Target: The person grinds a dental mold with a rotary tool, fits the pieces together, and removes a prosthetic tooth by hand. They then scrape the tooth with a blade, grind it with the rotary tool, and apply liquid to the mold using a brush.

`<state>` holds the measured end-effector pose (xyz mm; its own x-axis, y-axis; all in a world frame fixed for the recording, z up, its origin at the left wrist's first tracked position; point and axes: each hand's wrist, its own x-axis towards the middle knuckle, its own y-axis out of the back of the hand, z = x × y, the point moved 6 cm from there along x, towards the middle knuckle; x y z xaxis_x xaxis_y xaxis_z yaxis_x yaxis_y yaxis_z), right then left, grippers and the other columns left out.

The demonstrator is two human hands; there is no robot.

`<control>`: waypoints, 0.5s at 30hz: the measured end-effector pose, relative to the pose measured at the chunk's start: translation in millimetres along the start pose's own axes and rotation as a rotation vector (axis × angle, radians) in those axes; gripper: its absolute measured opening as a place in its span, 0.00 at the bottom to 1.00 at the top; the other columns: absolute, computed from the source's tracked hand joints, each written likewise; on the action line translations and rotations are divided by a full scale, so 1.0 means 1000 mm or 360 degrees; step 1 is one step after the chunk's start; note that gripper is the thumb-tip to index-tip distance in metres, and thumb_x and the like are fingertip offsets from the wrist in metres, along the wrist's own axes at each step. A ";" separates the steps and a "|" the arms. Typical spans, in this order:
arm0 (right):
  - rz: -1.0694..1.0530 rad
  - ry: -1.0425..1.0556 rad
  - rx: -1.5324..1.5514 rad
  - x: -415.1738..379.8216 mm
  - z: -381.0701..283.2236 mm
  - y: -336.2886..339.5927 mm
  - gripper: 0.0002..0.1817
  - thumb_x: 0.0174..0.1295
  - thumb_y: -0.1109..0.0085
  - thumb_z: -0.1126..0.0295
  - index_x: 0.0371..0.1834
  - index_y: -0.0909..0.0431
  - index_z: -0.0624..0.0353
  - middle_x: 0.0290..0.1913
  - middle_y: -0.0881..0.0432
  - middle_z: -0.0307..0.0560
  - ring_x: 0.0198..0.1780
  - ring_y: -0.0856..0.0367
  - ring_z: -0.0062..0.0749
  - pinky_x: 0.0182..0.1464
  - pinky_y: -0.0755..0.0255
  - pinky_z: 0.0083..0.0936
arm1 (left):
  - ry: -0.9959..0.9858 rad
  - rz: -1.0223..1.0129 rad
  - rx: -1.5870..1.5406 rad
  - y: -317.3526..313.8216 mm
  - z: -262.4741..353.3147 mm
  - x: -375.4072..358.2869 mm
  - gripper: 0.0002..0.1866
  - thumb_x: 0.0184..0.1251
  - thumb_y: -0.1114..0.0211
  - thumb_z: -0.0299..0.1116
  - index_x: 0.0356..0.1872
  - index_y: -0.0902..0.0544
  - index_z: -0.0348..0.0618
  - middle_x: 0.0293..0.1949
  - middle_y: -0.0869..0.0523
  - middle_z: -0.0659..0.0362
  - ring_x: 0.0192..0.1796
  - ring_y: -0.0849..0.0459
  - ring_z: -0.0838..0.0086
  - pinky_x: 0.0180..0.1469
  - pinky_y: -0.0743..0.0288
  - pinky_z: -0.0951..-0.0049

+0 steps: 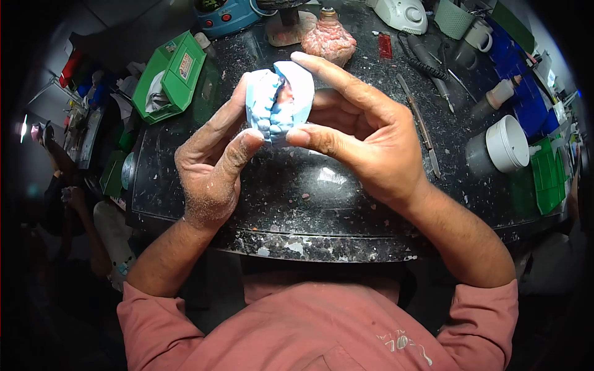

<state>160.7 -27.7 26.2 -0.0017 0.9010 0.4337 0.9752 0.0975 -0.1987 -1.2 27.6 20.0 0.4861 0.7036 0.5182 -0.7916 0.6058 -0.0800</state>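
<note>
Between both hands, raised above the bench, is a pale blue-white dental cast (300, 93) with teeth facing me and a dark gap in its middle. A pinkish patch shows inside the gap. My left hand (213, 164), dusted with white powder, grips its left side with the thumb at the lower edge. On the other side my right hand (377, 130) holds it, index fingertip on the top edge and thumb at the bottom. The far side of the cast is hidden.
The black bench (322, 216) is speckled with plaster. A green bin (176, 77) stands left; a pink lumpy mass (329, 40) lies behind the cast. To the right are a slim knife (427, 136), a corded handpiece (428, 59) and a white tub (507, 143). Another person's hand (74, 198) shows far left.
</note>
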 end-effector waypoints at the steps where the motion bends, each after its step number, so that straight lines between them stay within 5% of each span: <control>1: -0.0046 0.0033 -0.0028 -0.001 -0.002 -0.001 0.33 0.61 0.36 0.80 0.70 0.37 0.66 0.53 0.18 0.54 0.55 0.19 0.31 0.60 0.25 0.27 | -0.0085 -0.0013 0.0003 -0.001 0.003 -0.001 0.26 0.67 0.37 0.22 0.66 0.31 0.30 0.64 0.25 0.44 0.65 0.25 0.66 0.69 0.33 0.66; 8: 0.0187 -0.0052 0.0095 0.007 -0.001 0.015 0.28 0.57 0.34 0.81 0.61 0.34 0.64 0.45 0.18 0.48 0.50 0.18 0.26 0.56 0.24 0.22 | 0.0141 0.0143 0.0175 0.005 0.002 0.015 0.24 0.69 0.37 0.24 0.65 0.29 0.32 0.61 0.22 0.47 0.61 0.22 0.70 0.65 0.30 0.70; 9: 0.0184 -0.0049 0.0033 0.010 -0.003 0.027 0.31 0.58 0.37 0.82 0.64 0.39 0.64 0.54 0.22 0.54 0.59 0.22 0.34 0.62 0.26 0.29 | 0.0228 0.0248 0.0230 0.010 0.003 0.018 0.23 0.69 0.38 0.24 0.65 0.28 0.32 0.60 0.21 0.47 0.60 0.22 0.71 0.64 0.29 0.71; 11: 0.0091 0.0128 0.0120 0.017 -0.010 0.041 0.33 0.58 0.40 0.82 0.66 0.44 0.63 0.58 0.26 0.59 0.62 0.24 0.42 0.64 0.27 0.35 | 0.0349 0.0099 0.0643 0.012 0.009 0.019 0.23 0.67 0.37 0.24 0.63 0.26 0.36 0.60 0.20 0.49 0.59 0.21 0.72 0.63 0.29 0.73; 13: 0.0043 0.0139 0.0348 0.018 -0.021 0.038 0.37 0.54 0.38 0.80 0.66 0.47 0.61 0.61 0.29 0.61 0.66 0.28 0.48 0.67 0.31 0.41 | 0.0137 -0.0263 0.1429 0.006 0.012 0.014 0.24 0.64 0.35 0.23 0.63 0.24 0.38 0.59 0.19 0.49 0.60 0.20 0.67 0.63 0.29 0.71; 15: -0.0064 0.0184 0.0339 0.018 -0.024 0.037 0.38 0.51 0.38 0.81 0.65 0.47 0.60 0.61 0.30 0.62 0.67 0.30 0.49 0.67 0.32 0.41 | 0.0150 -0.0461 0.1591 -0.005 0.009 0.006 0.23 0.63 0.34 0.25 0.60 0.22 0.38 0.58 0.20 0.47 0.62 0.23 0.59 0.66 0.32 0.67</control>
<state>201.8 -17.6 47.5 -0.0022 0.8414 0.5405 0.9061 0.2303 -0.3548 2.6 25.0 31.2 0.6989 0.6327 0.3335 -0.5649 0.2024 0.7999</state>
